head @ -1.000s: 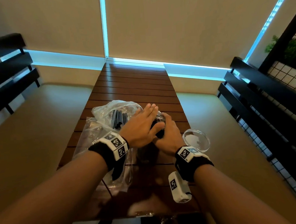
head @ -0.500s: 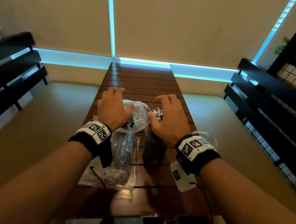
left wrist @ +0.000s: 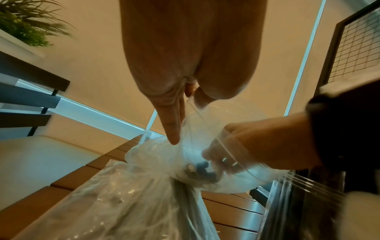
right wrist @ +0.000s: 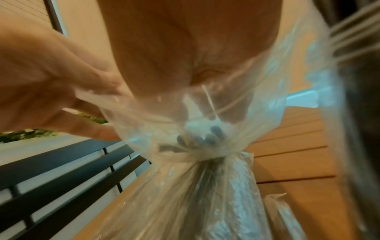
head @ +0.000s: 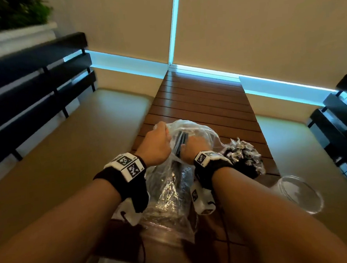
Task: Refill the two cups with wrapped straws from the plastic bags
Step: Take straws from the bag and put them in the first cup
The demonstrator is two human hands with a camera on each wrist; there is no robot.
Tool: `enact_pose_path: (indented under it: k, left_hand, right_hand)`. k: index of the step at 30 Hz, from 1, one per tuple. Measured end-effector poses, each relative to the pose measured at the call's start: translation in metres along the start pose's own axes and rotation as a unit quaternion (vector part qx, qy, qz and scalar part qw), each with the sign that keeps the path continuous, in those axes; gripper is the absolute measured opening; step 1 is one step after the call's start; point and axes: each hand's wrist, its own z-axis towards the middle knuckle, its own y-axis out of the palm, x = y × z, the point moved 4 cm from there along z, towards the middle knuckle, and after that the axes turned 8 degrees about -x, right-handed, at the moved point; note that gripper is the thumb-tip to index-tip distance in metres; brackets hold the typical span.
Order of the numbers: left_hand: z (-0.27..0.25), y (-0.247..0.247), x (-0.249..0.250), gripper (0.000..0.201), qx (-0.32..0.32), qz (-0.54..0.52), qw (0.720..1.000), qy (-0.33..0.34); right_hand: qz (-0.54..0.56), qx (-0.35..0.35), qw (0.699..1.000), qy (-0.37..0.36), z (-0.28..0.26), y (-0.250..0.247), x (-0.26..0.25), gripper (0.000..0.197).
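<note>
A clear plastic bag (head: pixel 169 184) of dark wrapped straws (head: pixel 180 141) stands on the slatted wooden table (head: pixel 203 101). My left hand (head: pixel 161 128) pinches the bag's mouth edge and holds it up, as the left wrist view (left wrist: pixel 189 95) also shows. My right hand (head: pixel 190 147) is inside the bag mouth. Seen through the film, its fingers (right wrist: pixel 224 112) hover just above the straw ends (right wrist: pixel 205 138) and hold nothing. Right of the bag stands a cup packed with wrapped straws (head: pixel 243 157). An empty clear cup (head: pixel 300 194) sits at the table's right edge.
Black slatted benches flank the table on the left (head: pixel 34 89) and right (head: pixel 340 121). A potted plant (head: pixel 9 13) sits at the upper left. Beige blinds close off the far end. A second flat plastic bag (right wrist: pixel 281 216) lies beside the first.
My right hand left the filled cup and went into the bag mouth. My left hand shifted to pinch the bag's edge and lift it. The head view swung to the left.
</note>
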Motion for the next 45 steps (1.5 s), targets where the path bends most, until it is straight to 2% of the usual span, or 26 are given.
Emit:
enact_pose_path:
  k: [3,5,7,9,11,12,13,15,18,20,21,23,24,26,30,34,39,42,45]
  left_hand:
    - [-0.006,-0.002,-0.005,0.010,-0.027,-0.007,0.999,0.027]
    - [-0.010,-0.004,-0.009,0.012,-0.041,-0.016,0.998,0.040]
    - [-0.013,-0.007,-0.012,0.012,-0.046,-0.022,0.997,0.050]
    - [-0.013,-0.008,-0.015,0.009,-0.053,-0.028,0.997,0.056]
    - [-0.013,-0.007,-0.019,0.007,-0.060,-0.033,0.996,0.056]
    - [-0.014,-0.006,-0.020,0.007,-0.063,-0.033,0.996,0.055]
    - [-0.014,-0.005,-0.022,0.007,-0.065,-0.034,0.996,0.056]
    - [-0.014,-0.005,-0.024,0.011,-0.066,-0.036,0.995,0.060]
    - [-0.012,-0.004,-0.027,0.017,-0.067,-0.054,0.995,0.059]
    - [-0.011,-0.005,-0.026,0.014,-0.065,-0.056,0.994,0.062]
    - [-0.011,-0.005,-0.025,0.013,-0.063,-0.055,0.994,0.062]
    - [-0.009,-0.005,-0.023,0.013,-0.054,-0.051,0.995,0.060]
    - [-0.008,-0.006,-0.022,0.012,-0.042,-0.043,0.997,0.058]
    - [-0.006,-0.008,-0.020,0.010,-0.013,-0.019,0.998,0.051]
    - [-0.003,-0.010,-0.018,0.011,0.038,0.028,0.999,0.028]
    - [-0.002,-0.007,-0.013,0.012,0.069,0.049,0.996,-0.008]
    - [0.002,-0.005,-0.009,0.014,0.094,0.059,0.993,-0.049]
    - [0.003,-0.004,-0.006,0.017,0.086,0.084,0.991,-0.066]
    - [0.005,-0.004,-0.005,0.019,0.077,0.104,0.988,-0.081]
  right_hand:
    - [0.120,-0.042,0.988,0.089,0.016,0.008,0.005,0.050]
    - [0.204,-0.116,0.966,0.104,0.021,0.015,0.000,0.055]
    - [0.277,-0.177,0.938,0.107,0.024,0.018,-0.008,0.043]
    - [0.310,-0.188,0.923,0.128,0.025,0.023,-0.010,0.009]
    - [0.360,-0.163,0.904,0.166,0.027,0.029,-0.009,0.010]
    - [0.368,-0.155,0.899,0.181,0.028,0.033,-0.009,0.004]
    - [0.374,-0.152,0.894,0.194,0.031,0.035,-0.008,0.011]
    - [0.351,-0.167,0.900,0.198,0.036,0.034,-0.010,0.026]
    - [0.272,-0.204,0.926,0.164,0.046,0.024,-0.007,0.030]
    - [0.292,-0.243,0.915,0.137,0.048,0.019,-0.006,0.036]
    - [0.296,-0.247,0.912,0.143,0.048,0.017,-0.005,0.031]
    - [0.322,-0.241,0.901,0.163,0.041,0.009,-0.009,0.010]
    - [0.313,-0.222,0.909,0.162,0.043,0.006,-0.007,0.013]
    - [0.331,-0.206,0.905,0.168,0.038,0.000,-0.008,0.021]
    - [0.304,-0.254,0.904,0.157,0.024,-0.004,-0.015,0.013]
    - [0.348,-0.210,0.902,0.145,0.005,-0.015,-0.017,0.010]
    - [0.289,-0.165,0.936,0.118,-0.026,-0.038,-0.014,0.009]
    - [0.234,-0.183,0.948,0.117,-0.048,-0.053,-0.010,0.005]
    - [0.169,-0.198,0.961,0.089,-0.067,-0.071,-0.007,0.012]
